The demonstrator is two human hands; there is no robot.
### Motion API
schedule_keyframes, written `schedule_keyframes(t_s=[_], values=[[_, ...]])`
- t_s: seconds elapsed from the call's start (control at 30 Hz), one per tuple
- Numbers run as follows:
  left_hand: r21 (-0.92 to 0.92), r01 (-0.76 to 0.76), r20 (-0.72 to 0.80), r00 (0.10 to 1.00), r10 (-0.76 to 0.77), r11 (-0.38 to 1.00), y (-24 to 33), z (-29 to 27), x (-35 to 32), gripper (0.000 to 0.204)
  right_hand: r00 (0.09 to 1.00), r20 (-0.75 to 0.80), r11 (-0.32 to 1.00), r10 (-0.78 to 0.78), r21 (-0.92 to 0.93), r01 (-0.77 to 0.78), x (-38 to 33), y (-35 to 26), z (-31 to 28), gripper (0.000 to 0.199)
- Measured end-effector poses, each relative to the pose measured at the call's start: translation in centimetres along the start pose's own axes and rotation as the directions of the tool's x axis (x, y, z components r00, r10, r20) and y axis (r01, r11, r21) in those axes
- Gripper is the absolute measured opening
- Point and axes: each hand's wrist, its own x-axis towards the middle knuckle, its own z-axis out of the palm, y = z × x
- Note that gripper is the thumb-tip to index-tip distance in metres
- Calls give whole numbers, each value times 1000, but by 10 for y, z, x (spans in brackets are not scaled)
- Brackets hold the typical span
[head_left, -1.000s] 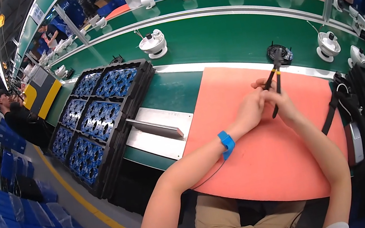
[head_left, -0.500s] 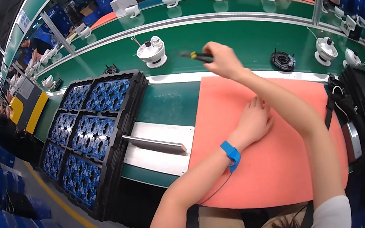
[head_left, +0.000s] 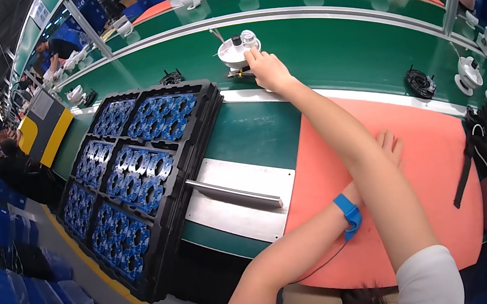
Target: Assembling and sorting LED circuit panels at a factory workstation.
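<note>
My right hand (head_left: 270, 71) reaches over the green conveyor, its fingers closed at the rim of a white bowl-shaped housing (head_left: 233, 57). That housing has small parts and wires standing up out of its top. Dark pliers (head_left: 237, 74) with a bit of yellow show just under the rim, against the same hand; its fingers hide their handles. My left hand (head_left: 391, 148) lies flat on the salmon-coloured mat (head_left: 438, 183), fingers stretched out and nothing in them. The right forearm crosses over the left wrist, which wears a blue strap (head_left: 349, 215) with a cord.
Left of the mat, stacked black trays (head_left: 212, 102) hold blue circuit boards. A metal bar (head_left: 234, 194) lies on a silver plate (head_left: 202, 214). A black ring-shaped part (head_left: 420, 82) and another white housing (head_left: 470, 75) stand on the conveyor at right. People work across the line.
My right hand has moved with the pliers to the white housing and closed at its rim. The whole view has shifted, and my left hand stays on the mat.
</note>
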Motion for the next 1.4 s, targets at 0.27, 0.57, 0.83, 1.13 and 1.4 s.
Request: schedule_keyframes(t_s=[0.27,0.57,0.83,1.13,1.4], values=[[-86,-146,-338,935,109,986,-4,0,-4,28,992,-124,974,32,228,-3,-64,42,-75,41],[-626,-144,38,976,215,766,33,-144,-10,14,987,110,923,120,355,-152,-272,72,-261,50],[-298,358,43,931,-362,885,11,-121,0,36,992,112,953,60,289,-90,-330,53,-329,49],[-160,201,8,979,-202,967,11,-119,31,27,999,-2,999,-42,-35,42,-272,118,-341,35],[-215,191,-72,975,-210,958,3,-105,41,24,972,192,982,-136,-106,158,-246,122,-317,30]])
